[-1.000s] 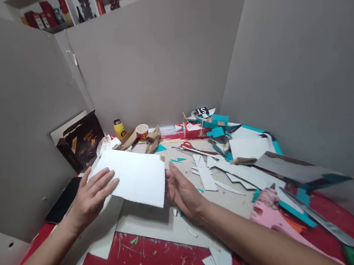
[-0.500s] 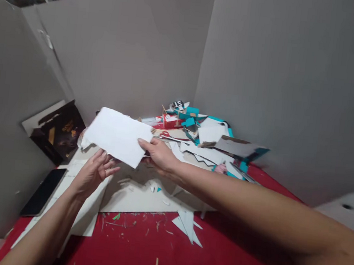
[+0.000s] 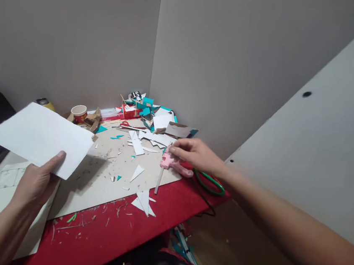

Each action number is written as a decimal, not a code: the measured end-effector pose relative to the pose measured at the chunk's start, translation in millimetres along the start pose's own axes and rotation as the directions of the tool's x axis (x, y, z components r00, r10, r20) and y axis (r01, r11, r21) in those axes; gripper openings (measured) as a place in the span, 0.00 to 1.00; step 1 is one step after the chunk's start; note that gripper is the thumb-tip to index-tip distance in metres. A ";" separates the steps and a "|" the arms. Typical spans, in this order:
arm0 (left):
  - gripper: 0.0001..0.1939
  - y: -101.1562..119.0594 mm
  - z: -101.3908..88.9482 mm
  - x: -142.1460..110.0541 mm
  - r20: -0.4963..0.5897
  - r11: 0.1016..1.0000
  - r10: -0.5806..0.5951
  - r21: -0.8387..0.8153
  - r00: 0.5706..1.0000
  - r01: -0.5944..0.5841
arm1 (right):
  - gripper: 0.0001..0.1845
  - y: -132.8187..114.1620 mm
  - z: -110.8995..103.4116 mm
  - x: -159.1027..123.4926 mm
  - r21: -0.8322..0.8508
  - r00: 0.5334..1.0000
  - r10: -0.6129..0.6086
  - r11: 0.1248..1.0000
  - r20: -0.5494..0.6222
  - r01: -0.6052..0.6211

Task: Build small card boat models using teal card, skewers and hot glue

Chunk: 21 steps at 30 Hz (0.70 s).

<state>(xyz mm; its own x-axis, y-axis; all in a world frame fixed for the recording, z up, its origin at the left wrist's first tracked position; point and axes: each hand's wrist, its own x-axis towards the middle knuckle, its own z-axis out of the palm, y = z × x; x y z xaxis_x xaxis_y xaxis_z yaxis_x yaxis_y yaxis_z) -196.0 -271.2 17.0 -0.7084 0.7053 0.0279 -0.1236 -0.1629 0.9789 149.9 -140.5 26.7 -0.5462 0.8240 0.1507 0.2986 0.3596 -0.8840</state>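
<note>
My left hand point(image 3: 37, 183) is closed on a white rectangular card sheet point(image 3: 42, 135), thumb on top and the other fingers hidden beneath. The sheet is tilted above the left part of the work board. On the right, my right hand point(image 3: 192, 153) has its fingertips pinched at the front end of a pink hot glue gun point(image 3: 167, 161). The gun lies at the board's right edge with its handle to the right. A clear glue stick point(image 3: 158, 183) juts from its back end towards me.
Paper scraps point(image 3: 137, 172) litter the grey board point(image 3: 101, 188) and the red tabletop point(image 3: 89, 243). Red-handled scissors point(image 3: 124, 123), a paper cup point(image 3: 79, 114) and a pile of cut card point(image 3: 164, 120) stand towards the back. A green cable point(image 3: 214, 187) loops on the right. Grey walls enclose the corner.
My right hand has let go of the card sheet and moved right to the glue gun. My left hand has taken hold of the sheet. The view has turned right.
</note>
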 end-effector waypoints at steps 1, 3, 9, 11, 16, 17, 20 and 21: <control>0.18 -5.9 -1.2 1.4 -0.020 1.000 -0.022 0.013 1.000 0.022 | 0.11 9.1 -5.1 -10.4 -0.041 0.999 0.032 0.999 -0.011 -0.032; 0.17 -16.0 -2.9 3.4 -0.037 0.997 -0.058 0.046 0.998 0.060 | 0.11 25.3 -6.5 -28.3 -0.127 0.997 0.077 0.989 0.005 -0.076; 0.19 -27.3 -4.0 3.7 -0.118 0.998 -0.026 0.047 0.993 0.032 | 0.18 49.7 28.9 -52.4 -0.542 0.989 -0.105 0.828 0.102 0.143; 0.18 -29.9 -4.1 3.7 -0.119 0.999 -0.016 0.040 0.993 0.021 | 0.21 49.4 42.1 -52.6 -0.583 0.963 -0.188 0.768 0.192 0.266; 0.15 -34.8 -7.3 5.7 -0.227 0.971 -0.092 0.196 0.970 0.138 | 0.19 41.8 52.9 -45.2 -0.696 0.924 -0.213 0.610 0.317 0.379; 0.16 -35.1 -8.5 6.4 -0.233 0.960 -0.087 0.241 0.969 0.144 | 0.20 41.4 50.0 -43.4 -0.722 0.936 -0.231 0.595 0.267 0.353; 0.18 -34.7 -12.9 8.4 -0.194 0.901 -0.080 0.406 0.978 0.154 | 0.20 44.7 35.1 -38.9 -0.825 0.967 -0.248 0.534 0.054 0.183; 0.19 -34.2 -13.9 8.8 -0.189 0.873 -0.081 0.461 0.979 0.161 | 0.20 47.4 29.8 -37.9 -0.854 0.977 -0.215 0.507 0.006 0.118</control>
<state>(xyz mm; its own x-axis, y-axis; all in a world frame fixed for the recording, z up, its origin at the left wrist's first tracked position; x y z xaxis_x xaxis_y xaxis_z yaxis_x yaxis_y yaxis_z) -207.7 -269.0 -19.0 -0.8143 0.5733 -0.0905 0.0979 0.2893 0.9522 161.5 -167.7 -34.1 -0.6027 0.7244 0.3347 0.7555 0.6530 -0.0529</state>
